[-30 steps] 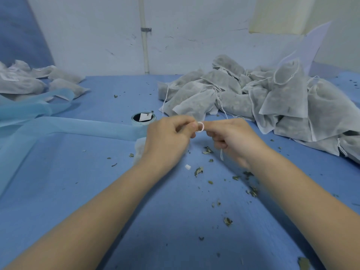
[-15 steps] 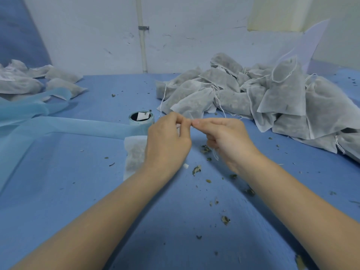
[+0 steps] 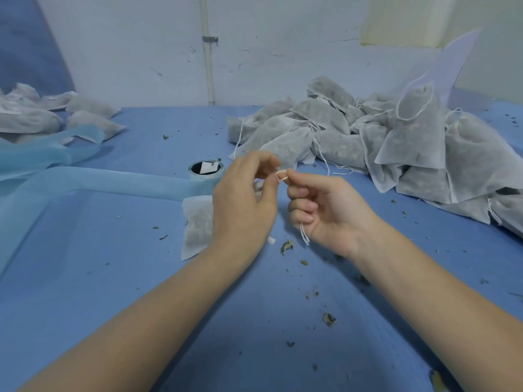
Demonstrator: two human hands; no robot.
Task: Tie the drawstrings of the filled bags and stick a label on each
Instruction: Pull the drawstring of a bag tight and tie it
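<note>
— Head camera: what are your hands doing over the blue table (image 3: 119, 278)?
— Your right hand (image 3: 331, 213) is pinching a small loop of white drawstring (image 3: 281, 175) between thumb and forefinger, its loose end trailing below your curled fingers. Your left hand (image 3: 243, 205) is meeting that loop with bent fingertips; how firmly it is gripping, I cannot tell.
— And the bag?
— A filled mesh bag (image 3: 196, 224) is lying flat, partly under your left hand, beside the label roll (image 3: 206, 168). Untied bags (image 3: 396, 142) are lying heaped right.

left hand (image 3: 243, 205) + right hand (image 3: 325, 210) | pinch drawstring (image 3: 281, 175) loop | bag (image 3: 198, 224) below
</note>
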